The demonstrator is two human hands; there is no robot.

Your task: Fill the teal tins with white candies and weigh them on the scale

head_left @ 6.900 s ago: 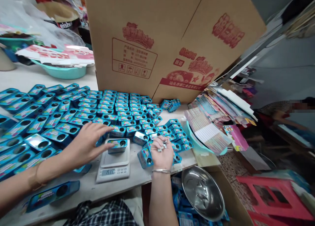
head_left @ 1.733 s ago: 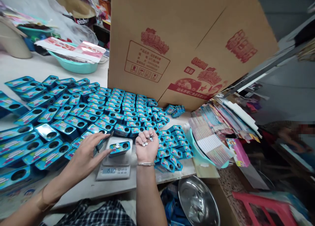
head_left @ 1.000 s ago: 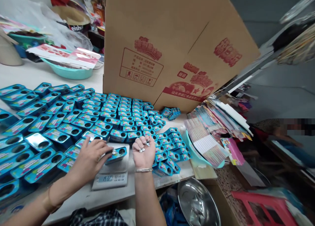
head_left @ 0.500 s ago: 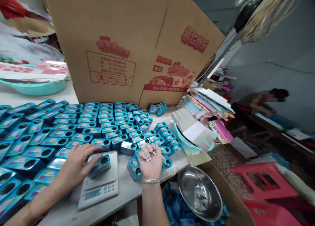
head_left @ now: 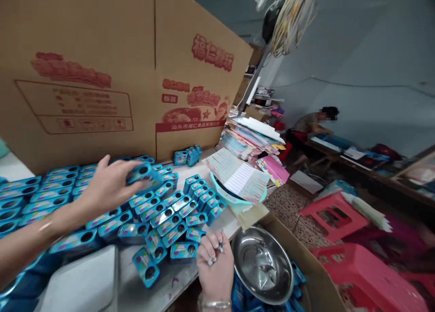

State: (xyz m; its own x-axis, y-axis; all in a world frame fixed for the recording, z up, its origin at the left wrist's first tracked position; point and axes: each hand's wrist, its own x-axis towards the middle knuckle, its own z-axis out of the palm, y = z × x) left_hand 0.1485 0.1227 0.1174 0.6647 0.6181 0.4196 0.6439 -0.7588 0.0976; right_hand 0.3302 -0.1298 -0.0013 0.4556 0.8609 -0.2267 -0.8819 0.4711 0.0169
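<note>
My left hand (head_left: 110, 185) grips a small blue tin (head_left: 144, 171) with a dark round hole in its top. It holds the tin above rows of similar tins (head_left: 50, 192), in front of the cardboard box. At the table's front edge my right hand (head_left: 217, 266) is palm up, fingers curled over several small white pieces (head_left: 211, 260) that look like candies or pellets. Closest to it lie a few blue tins (head_left: 183, 250). The scale (head_left: 84, 278) shows its bare grey plate at the lower left; its display is out of view.
A large printed cardboard box (head_left: 136, 67) stands behind the tins. Right of them is a turquoise basin (head_left: 234, 203) with papers on top. A steel bowl (head_left: 263, 264) rests over blue packs in a carton (head_left: 306, 266). Red stools (head_left: 370, 276) and a seated person (head_left: 309, 122) are farther right.
The left hand has lifted the tin off the scale and carried it over the rows of tins. The view has turned right. The right hand stays curled around the white pieces.
</note>
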